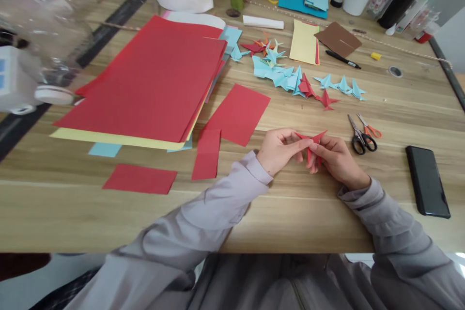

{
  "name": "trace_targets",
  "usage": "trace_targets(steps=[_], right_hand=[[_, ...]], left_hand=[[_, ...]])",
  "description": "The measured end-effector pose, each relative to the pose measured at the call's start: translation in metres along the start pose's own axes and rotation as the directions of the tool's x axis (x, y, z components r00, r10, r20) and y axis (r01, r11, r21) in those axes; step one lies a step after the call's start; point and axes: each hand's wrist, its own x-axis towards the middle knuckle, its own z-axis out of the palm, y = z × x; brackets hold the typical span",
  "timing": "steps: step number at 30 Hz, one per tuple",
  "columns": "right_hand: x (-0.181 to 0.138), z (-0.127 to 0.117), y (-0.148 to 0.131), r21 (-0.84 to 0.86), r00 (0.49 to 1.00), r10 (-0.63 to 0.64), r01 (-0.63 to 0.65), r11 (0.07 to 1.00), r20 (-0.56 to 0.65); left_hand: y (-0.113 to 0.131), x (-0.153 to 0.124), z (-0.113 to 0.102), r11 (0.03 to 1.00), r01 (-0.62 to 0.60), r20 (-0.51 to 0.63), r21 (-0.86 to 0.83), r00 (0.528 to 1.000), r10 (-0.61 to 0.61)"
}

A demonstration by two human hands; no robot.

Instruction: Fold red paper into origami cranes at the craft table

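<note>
Paper is what I am working: a small red folded piece [311, 141] is held just above the tabletop [290, 213], near its front edge, with two pointed tips sticking out sideways at the top. My left grip [279, 151] is clamped on the left side of the piece, thumb and forefinger pinching the fold. My right grip [336, 157] is clamped on its right side and lower part, with the fingers curled around the paper. The two grips meet at the piece, almost fingertip to fingertip. My sleeves are pale grey and lie across the front of the tabletop. Just right of my right grip lie scissors [363, 135] with black and orange handles, blades pointing away from me. Farther right a dark phone [427, 180] lies flat. Left of my left grip is a red square sheet [238, 114], with a narrow red strip [207, 154] at its near corner and a red rectangle [140, 179] apart from both. Behind those spreads a big stack of red sheets [152, 77] over yellow and light blue ones. Beyond my grips, well apart from them, is a scatter of folded figures [279, 75], mostly light blue with a few red. Behind them lie a black pen [342, 59], a yellow sheet [305, 41] and a brown sheet [337, 38].
</note>
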Motion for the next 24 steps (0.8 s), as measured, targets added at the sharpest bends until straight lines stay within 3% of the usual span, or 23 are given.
trace_targets(steps=[17,24], right_hand=[[-0.0004,-0.0006,0.0028,-0.038,0.999,-0.031,0.031,0.999,-0.007],[-0.0017,0.0018,0.0005,-0.039,0.999,0.013,-0.014,0.999,-0.035]], left_hand=[[-0.0013,-0.001,-0.0017,0.999,0.016,0.018,-0.035,1.0,-0.015],[-0.0004,0.0007,-0.002,0.999,0.028,-0.071,-0.032,0.997,-0.03]])
